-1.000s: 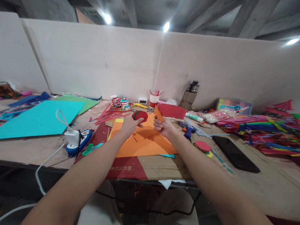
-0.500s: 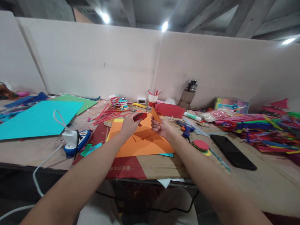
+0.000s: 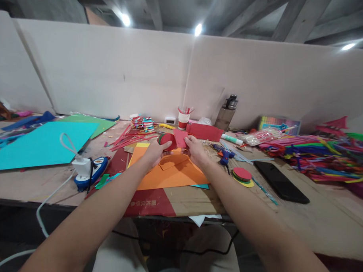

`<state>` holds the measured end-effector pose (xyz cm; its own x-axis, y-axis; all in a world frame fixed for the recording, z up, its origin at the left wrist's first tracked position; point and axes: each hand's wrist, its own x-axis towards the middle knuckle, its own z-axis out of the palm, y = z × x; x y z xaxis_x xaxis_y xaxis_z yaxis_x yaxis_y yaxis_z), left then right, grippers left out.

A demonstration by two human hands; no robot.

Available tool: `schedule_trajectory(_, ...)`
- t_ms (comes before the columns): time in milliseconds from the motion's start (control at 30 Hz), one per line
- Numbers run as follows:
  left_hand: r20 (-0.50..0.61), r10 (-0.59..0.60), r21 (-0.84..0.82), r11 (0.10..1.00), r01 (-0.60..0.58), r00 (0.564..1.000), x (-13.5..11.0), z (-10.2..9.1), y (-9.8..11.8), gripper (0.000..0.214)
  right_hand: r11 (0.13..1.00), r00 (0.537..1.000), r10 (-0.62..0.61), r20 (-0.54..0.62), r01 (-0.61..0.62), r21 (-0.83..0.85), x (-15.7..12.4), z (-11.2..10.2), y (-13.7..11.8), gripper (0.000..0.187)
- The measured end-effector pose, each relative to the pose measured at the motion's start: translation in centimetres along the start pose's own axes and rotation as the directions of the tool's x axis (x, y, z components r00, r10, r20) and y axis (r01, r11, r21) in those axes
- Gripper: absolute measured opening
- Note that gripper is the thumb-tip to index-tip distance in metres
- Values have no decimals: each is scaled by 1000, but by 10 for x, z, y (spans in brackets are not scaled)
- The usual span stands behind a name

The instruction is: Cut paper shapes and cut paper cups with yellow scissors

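My left hand [image 3: 154, 152] is closed on a small stack of red and green paper circles [image 3: 166, 141], held just above the table. My right hand [image 3: 194, 149] pinches a small red paper piece [image 3: 180, 137] right beside those circles, and the two almost touch. Both hands hover over orange paper sheets [image 3: 171, 172] lying on a cardboard mat [image 3: 183, 201].
A stack of red, green and yellow circles [image 3: 243, 176], a blue glue gun [image 3: 224, 154] and a black phone [image 3: 280, 181] lie to the right. Colourful strips [image 3: 319, 159] pile at far right. A teal sheet [image 3: 39, 144] and a white charger [image 3: 81, 166] are left.
My right hand moved left and brought its paper piece up against the circles in my left hand. The piece showed orange before and now shows red. The view shifted slightly.
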<state>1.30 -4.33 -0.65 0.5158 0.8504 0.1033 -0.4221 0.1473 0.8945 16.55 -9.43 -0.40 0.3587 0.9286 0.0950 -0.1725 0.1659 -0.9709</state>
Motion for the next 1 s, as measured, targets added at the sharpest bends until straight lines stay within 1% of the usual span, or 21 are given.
schedule_trajectory(67, 11, -12, -57, 998, 13, 1000, 1, 0, 0, 45, 999, 1000, -8, 18, 9, -35, 1, 0, 4, 17)
schedule_trajectory(167, 5, -1, -89, 996, 2, 1000, 2, 0, 0, 50, 997, 999, -26, 22, 28, -72, 2, -2, 6, 20)
schedule_trajectory(300, -52, 15, -109, 994, -20, 999, 1, 3, 2, 50, 992, 998, -65, 3, 65, -108, 2, -4, 6, 27)
schedule_trajectory(533, -94, 67, -39, 997, -71, 993, 0, 4, 5, 50, 994, 997, -81, 5, 81, -80, 0, -2, 3, 34)
schedule_trajectory(667, -110, 124, -57, 990, -131, 986, 2, 2, 4, 47, 996, 994, -81, 67, 84, -41, -1, -1, 1, 34)
schedule_trajectory(833, -110, 135, -155, 976, -151, 985, 5, 0, 3, 46, 979, 979, -199, 30, 200, -26, -2, 2, -3, 31)
schedule_trajectory(1000, -124, 138, -183, 970, -159, 983, 6, -2, 5, 42, 955, 956, -290, 51, 293, -52, -4, 4, -6, 25)
